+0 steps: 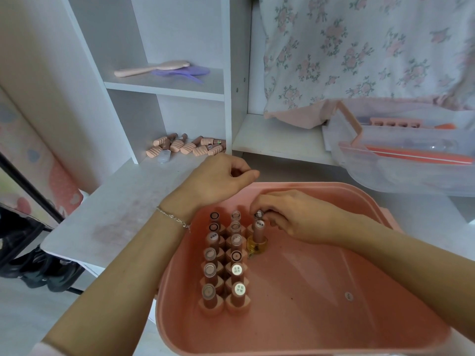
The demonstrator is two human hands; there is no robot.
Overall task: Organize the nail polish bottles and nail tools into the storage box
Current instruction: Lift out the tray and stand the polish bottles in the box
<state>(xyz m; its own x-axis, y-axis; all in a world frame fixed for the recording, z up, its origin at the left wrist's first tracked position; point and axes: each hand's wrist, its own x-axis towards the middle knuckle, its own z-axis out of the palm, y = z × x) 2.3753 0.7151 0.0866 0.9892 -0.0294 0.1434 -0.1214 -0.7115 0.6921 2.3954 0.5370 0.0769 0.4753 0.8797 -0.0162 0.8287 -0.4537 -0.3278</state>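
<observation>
A pink storage box [321, 291] sits in front of me on the white desk. Inside it, two rows of several nail polish bottles [223, 263] stand upright at the left. A third row starts beside them with a yellow-based bottle [257, 240]. My right hand [290, 214] pinches the cap of a bottle [259, 214] at the far end of that third row. My left hand [218, 178] hovers above the box's far rim with curled fingers; nothing shows in it. Several more bottles [185, 146] lie on their sides in the low shelf nook.
A clear tray [401, 160] with a pink handle holds nail files and tools at the right. A pink hairbrush [151, 68] and a purple comb [182, 71] lie on the upper shelf. Floral cloth [359, 52] hangs behind. Dark shoes [43, 271] sit on the floor at the left.
</observation>
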